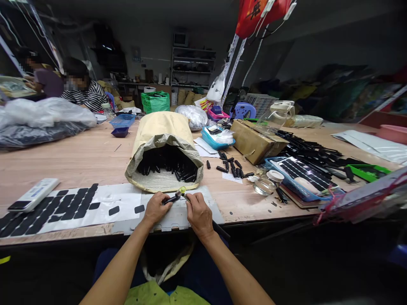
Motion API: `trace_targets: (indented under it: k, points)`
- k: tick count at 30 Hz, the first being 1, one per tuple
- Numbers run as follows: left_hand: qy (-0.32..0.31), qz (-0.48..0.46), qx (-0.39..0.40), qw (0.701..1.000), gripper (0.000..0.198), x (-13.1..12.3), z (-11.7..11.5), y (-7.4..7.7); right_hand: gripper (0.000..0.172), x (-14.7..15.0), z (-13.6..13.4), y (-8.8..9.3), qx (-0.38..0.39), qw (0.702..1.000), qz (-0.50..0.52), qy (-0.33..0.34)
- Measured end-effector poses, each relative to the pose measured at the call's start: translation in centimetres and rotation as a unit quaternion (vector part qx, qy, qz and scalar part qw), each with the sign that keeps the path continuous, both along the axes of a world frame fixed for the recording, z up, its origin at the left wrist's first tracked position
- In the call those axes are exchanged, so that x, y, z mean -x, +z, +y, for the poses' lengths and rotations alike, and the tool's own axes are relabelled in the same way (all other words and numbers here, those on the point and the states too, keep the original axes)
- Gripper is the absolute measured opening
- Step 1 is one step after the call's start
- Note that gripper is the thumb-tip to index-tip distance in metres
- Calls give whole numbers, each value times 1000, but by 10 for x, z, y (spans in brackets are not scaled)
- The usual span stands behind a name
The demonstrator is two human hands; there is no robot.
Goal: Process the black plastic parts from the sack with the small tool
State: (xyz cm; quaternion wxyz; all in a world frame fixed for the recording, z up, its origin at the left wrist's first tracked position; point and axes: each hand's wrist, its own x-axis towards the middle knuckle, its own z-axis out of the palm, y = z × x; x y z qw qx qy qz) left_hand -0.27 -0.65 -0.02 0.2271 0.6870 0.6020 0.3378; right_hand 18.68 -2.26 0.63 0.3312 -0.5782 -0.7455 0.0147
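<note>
My left hand (155, 208) is closed around a small black tube-like piece (171, 200), its far end pointing right. Close beside it, my right hand (200, 215) pinches a thin dark tool whose kind I cannot make out. Between the fingertips of both hands is a small yellow-green tip (182, 190); I cannot tell which piece it belongs to. A black rod (221, 231) sticks out under my right wrist. Just beyond my hands lies a cream woven sack (162, 125), its mouth facing me, holding many black pieces (186, 173). Under my hands is a grey sheet (203, 205).
Black pads on white backing (130, 199) and a white device (36, 194) lie left. Loose black pieces (233, 165), a clear jar (263, 185), a blue tray (305, 190) and a cardboard box (254, 144) are right. Two people sit at the far left.
</note>
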Motion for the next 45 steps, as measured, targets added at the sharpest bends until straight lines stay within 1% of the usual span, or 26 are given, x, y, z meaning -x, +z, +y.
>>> trace_targets:
  k: [5,10,14,17,20,22,24,26,28,30,31,32,34,36,37,38,40,42,44,45]
  points:
    - [-2,-1,-8,1000,13,0,1,-3,27,5,-4,-7,1,1000,1,12]
    - [-1,-3,-18,1000,11,0,1,-5,29,18,-7,-8,-47,998,12,28]
    - [-1,1,-22,1000,11,0,1,-4,27,23,-8,-7,-24,999,7,47]
    - [3,0,-18,1000,13,-1,0,-2,27,14,0,-4,3,1000,11,19]
    - [6,11,-14,1000,12,-2,-2,0,27,-3,17,0,48,998,-2,-35]
    - [8,19,-9,1000,10,-3,-1,0,26,-13,29,0,87,993,-33,-70]
    - [9,25,-7,1000,10,-3,1,0,24,-20,39,-2,115,986,-81,-87]
    - [9,25,-10,1000,10,-2,4,2,24,-23,44,-6,112,981,-127,-93]
    - [4,11,-18,1000,12,-1,1,7,26,-22,45,-9,89,979,-158,-95]
    - [-4,-22,-27,999,17,-2,-13,11,26,-20,43,-12,71,978,-173,-96]
    - [-12,-41,-26,999,20,-3,-25,10,25,-19,42,-12,68,977,-178,-97]
    - [-24,-56,-23,998,22,-4,-40,7,24,-18,42,-13,67,976,-180,-98]
    - [-58,-63,-6,996,26,-5,-75,-8,24,-17,42,-13,65,976,-184,-100]
    - [-92,-36,18,995,29,-4,-108,-33,24,-16,43,-13,65,975,-186,-102]
    - [-90,-17,48,995,31,-4,-121,-46,24,-16,44,-14,65,975,-186,-104]
    - [-73,11,86,994,33,-3,-129,-59,24,-16,44,-14,63,975,-186,-105]
    - [-8,81,183,980,36,-1,-135,-82,24,-16,44,-15,59,975,-184,-107]
    - [44,141,282,948,36,1,-131,-98,24,-16,43,-15,52,976,-184,-107]
    - [52,170,360,916,34,3,-123,-103,24,-16,43,-16,46,976,-184,-107]
    - [46,176,380,907,32,3,-121,-101,23,-16,43,-17,44,976,-185,-108]
